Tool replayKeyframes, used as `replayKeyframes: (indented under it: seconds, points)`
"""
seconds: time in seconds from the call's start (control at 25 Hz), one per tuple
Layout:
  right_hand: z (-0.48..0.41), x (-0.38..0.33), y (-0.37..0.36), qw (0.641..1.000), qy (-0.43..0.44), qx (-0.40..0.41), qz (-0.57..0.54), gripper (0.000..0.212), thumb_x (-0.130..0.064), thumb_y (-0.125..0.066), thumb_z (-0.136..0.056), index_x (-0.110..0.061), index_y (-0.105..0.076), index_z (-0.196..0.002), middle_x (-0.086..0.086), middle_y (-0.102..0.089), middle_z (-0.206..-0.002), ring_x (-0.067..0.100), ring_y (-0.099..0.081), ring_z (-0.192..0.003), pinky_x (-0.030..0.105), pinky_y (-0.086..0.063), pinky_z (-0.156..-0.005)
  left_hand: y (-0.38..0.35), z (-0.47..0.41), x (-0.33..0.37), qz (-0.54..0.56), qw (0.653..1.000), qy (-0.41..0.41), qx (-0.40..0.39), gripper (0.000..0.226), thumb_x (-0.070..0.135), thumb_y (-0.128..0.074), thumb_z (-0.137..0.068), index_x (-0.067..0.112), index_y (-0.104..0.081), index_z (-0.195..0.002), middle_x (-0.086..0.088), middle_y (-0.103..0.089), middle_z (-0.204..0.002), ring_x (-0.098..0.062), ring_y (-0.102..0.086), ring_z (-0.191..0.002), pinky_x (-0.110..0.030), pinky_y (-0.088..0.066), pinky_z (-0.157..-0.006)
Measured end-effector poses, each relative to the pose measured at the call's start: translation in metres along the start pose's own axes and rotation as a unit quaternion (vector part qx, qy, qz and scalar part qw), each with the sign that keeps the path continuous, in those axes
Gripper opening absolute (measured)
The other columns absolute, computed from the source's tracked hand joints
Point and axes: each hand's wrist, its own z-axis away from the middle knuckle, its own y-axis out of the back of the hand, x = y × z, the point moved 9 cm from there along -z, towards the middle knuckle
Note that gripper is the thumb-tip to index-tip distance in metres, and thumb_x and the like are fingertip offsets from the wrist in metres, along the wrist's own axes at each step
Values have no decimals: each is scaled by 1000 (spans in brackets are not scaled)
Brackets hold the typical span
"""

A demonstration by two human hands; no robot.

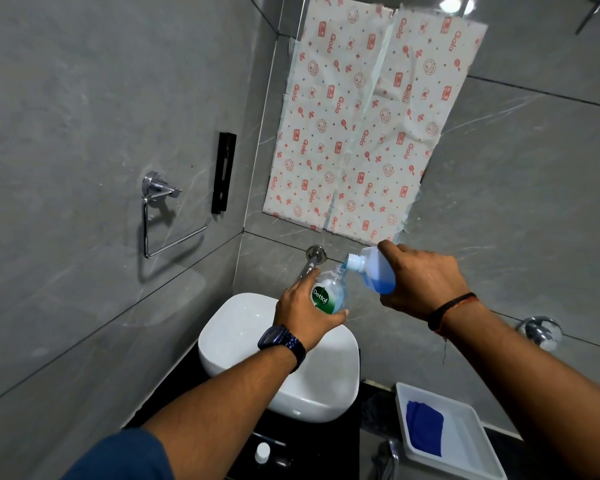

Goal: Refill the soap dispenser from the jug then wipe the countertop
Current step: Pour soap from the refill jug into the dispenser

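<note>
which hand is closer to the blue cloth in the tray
Right. The right hand, tipping the jug, is above the blue cloth in the tray; the left hand, holding the soap dispenser over the basin, is further left.

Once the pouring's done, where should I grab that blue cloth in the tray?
Pinch the cloth at its upper edge from above. It lies flat against the tray floor near the left wall, so fingers cannot get in from that side.
</note>
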Motion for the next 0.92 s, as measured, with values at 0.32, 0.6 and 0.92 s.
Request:
replayKeyframes:
  seconds: [0.32,0.6,0.92]
  points:
    - [-3,2,0,1000,0,0,0,70,-44,-74,-67,-27,-33,-121,2,-65,-107,25,-62,-78,34,-52,-59,0,-4,2,2,1000,-10,5,83,49,-82,-55,28,-49,-128,4,-65,-115,-18,-61,-98,-32,-55,-83]
    - [-5,5,-1,1000,2,3,3,69,-44,-73,-66,-27,-32,-119,2,-65,-103,23,-60,-75,32,-49,-56,0,-5,5,2,1000,-9,5,85,50,-82,-54,30,-47,-129,6,-65,-114,-17,-61,-95,-26,-53,-81]
    - [-5,6,0,1000,2,2,1,68,-43,-73,-66,-26,-34,-119,2,-65,-101,23,-60,-74,33,-51,-57,-2,-5,4,1,1000,-5,2,82,50,-83,-54,29,-49,-127,5,-65,-114,-17,-61,-95,-31,-56,-82]
